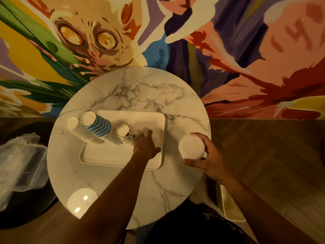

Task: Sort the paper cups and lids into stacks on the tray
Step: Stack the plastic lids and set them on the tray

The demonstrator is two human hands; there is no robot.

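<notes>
A white tray (154, 120) lies on the round marble table (137, 88). On its left part stand three upside-down stacks: plain white cups (77, 128), blue-and-white striped cups (99, 125) and a short stack of patterned cups (127, 133). My left hand (146, 146) reaches over the tray just right of the patterned stack, fingers extended and holding nothing. My right hand (209, 155) grips a stack of white lids (191, 147) above the table's right edge, beside the tray.
A painted mural wall stands behind the table. Clear plastic bags and containers (21, 164) sit on a dark surface at the left. A second white tray (230, 206) lies low at the right, beside my lap. Wooden floor surrounds the table.
</notes>
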